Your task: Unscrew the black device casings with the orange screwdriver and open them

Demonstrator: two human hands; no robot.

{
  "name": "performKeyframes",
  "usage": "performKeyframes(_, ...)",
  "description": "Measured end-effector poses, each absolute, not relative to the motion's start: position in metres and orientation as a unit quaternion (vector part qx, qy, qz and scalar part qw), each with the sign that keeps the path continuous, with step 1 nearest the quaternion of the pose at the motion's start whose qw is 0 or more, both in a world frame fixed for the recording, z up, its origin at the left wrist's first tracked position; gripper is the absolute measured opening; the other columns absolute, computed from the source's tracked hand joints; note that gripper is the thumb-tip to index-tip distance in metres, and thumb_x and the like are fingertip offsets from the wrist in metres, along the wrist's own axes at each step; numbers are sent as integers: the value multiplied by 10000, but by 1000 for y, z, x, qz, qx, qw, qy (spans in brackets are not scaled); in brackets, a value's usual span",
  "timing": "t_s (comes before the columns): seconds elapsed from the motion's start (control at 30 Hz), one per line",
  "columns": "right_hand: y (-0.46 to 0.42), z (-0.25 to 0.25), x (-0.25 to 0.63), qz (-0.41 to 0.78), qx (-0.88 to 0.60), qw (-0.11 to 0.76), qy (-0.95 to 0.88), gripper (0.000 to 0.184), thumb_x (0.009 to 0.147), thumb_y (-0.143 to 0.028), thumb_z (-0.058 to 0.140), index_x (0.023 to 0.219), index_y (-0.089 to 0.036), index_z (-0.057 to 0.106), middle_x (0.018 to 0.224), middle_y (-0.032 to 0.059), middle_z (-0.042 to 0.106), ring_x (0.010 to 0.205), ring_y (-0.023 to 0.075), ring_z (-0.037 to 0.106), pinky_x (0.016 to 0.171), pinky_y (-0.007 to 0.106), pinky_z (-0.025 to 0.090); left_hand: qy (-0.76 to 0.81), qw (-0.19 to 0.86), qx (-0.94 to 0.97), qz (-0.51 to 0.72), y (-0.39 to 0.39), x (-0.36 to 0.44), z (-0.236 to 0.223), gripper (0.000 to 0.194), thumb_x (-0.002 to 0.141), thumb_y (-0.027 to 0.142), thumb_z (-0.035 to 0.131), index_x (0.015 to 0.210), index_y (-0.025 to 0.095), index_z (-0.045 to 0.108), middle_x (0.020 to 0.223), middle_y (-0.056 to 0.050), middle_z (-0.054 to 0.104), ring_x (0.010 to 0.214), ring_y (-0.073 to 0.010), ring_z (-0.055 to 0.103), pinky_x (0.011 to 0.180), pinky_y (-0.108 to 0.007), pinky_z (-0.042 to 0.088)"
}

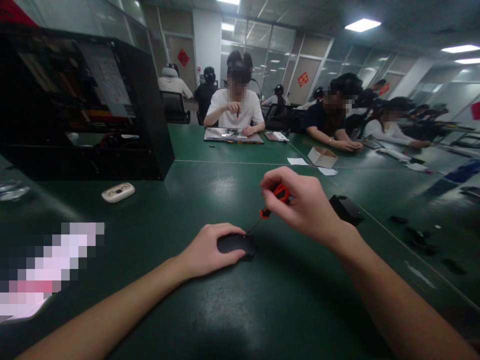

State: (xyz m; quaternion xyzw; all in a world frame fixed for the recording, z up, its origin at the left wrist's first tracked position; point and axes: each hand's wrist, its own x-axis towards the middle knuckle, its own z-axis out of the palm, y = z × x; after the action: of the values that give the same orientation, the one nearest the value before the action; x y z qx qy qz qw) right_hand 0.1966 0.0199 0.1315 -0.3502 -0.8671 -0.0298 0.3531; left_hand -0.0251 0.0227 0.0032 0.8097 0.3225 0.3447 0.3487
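Left hand [210, 251] grips a black device [235, 244] on the green table [187, 205]; right hand [305, 205] clasps a red-and-black screwdriver [265, 214], its tip at the device's edge

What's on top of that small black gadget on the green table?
The left hand's grip lies over part of the black gadget; its dark top shows between thumb and fingers. The red screwdriver points at its far edge. What the grip covers is hidden.

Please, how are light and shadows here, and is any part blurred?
Head view: the ceiling lights are bleached white; the green table shows soft glare, and shadow below the right hand; pixel blocks hide something at left; dark pieces at right look blurred.
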Motion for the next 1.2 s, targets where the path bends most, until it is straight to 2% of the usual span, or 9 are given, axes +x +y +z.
performKeyframes(0.33,34,132,178,5,-307,262,-915,112,891,-130,551,989,-166,591,895,29,678,768,127,616,719,248,457,309,334,817,354,25,-26,0,337,830,375,753,1147,263,731,1111,-66,752,994,-302,705,909,-398,520)
performKeyframes(0.5,29,164,177,90,-290,139,-943,256,814,-49,596,1024,-176,670,989,25,705,853,137,651,736,241,492,320,321,823,342,25,-26,-1,338,836,392,750,1139,245,718,1113,-62,748,993,-289,705,908,-383,519)
performKeyframes(0.6,28,174,176,80,-315,77,-943,167,813,-111,656,935,-202,726,902,12,723,762,142,654,644,242,475,324,321,825,333,24,-26,0,341,843,396,744,1145,242,707,1121,-63,741,1005,-285,701,907,-380,522)
performKeyframes(0.7,28,171,173,40,-342,88,-935,128,907,-222,619,854,-199,735,733,5,689,630,129,609,583,250,428,321,319,828,333,25,-26,-1,347,839,384,746,1151,239,700,1123,-68,738,1018,-288,695,917,-385,519)
performKeyframes(0.77,26,167,171,27,-333,105,-937,135,896,-163,615,964,-196,726,848,26,704,739,146,633,645,254,443,318,320,826,339,25,-27,-1,358,824,376,759,1150,240,699,1122,-70,736,1019,-292,692,927,-390,514)
performKeyframes(0.87,24,165,173,40,-314,92,-944,303,824,-122,682,1116,-201,672,1065,52,679,933,181,626,740,264,454,320,337,819,336,25,-28,0,392,791,375,789,1147,240,695,1129,-70,730,1029,-297,686,931,-392,512)
performKeyframes(0.97,22,169,178,40,-343,78,-935,128,906,-261,643,996,-181,683,927,49,671,835,176,610,690,270,425,326,337,826,313,25,-29,5,421,773,353,801,1158,233,679,1143,-62,719,1045,-286,675,940,-389,503)
performKeyframes(1.13,21,173,185,71,-324,76,-940,244,873,-155,638,1115,-177,651,1100,74,651,951,179,594,769,266,419,330,313,845,280,25,-31,13,387,773,303,789,1133,221,672,1120,-34,709,1029,-247,664,926,-357,494)
performKeyframes(1.2,22,172,186,71,-332,73,-938,191,873,-198,658,1063,-175,661,1050,68,657,912,177,588,738,264,406,336,314,844,277,25,-31,13,374,781,307,788,1128,229,674,1112,-23,712,1016,-236,667,920,-347,496)
